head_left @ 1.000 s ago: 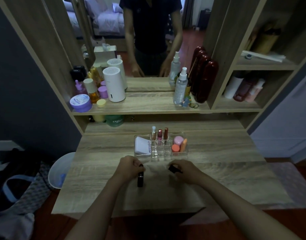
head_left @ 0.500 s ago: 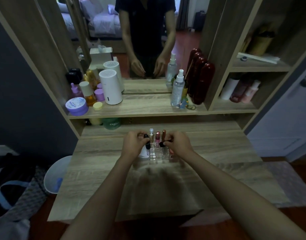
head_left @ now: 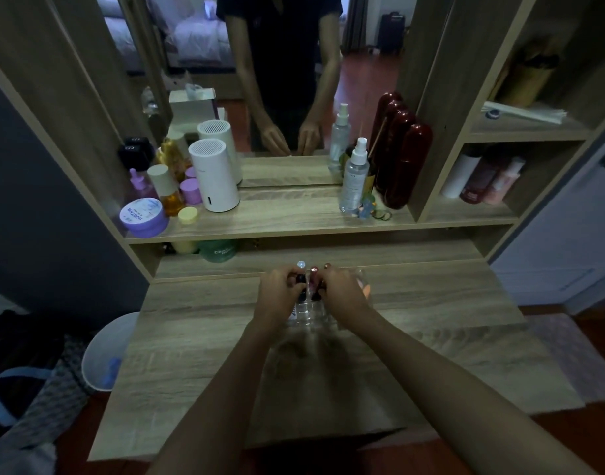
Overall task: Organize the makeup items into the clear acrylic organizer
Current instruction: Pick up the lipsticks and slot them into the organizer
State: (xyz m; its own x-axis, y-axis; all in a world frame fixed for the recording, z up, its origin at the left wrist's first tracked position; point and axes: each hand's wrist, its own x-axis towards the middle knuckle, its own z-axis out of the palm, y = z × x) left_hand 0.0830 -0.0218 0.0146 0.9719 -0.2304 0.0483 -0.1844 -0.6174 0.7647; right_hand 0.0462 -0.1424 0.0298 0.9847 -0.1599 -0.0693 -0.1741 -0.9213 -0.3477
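Over the back edge of the wooden desk (head_left: 198, 341), the left hand (head_left: 277, 296) and right hand (head_left: 342, 294) each pinch a dark lipstick tube (head_left: 300, 286) upright, directly above the clear acrylic organizer (head_left: 307, 315) slots; both equally near.

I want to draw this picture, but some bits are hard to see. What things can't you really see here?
Head view, the only one:
- Clear organizer: mostly hidden behind both hands, so its compartments cannot be counted.
- Dark tube in the left hand and dark tube in the right hand: fingers cover them; whether they are slotted in yet is unclear.
- Label on the green jar: shadowed, cut off by the shelf.
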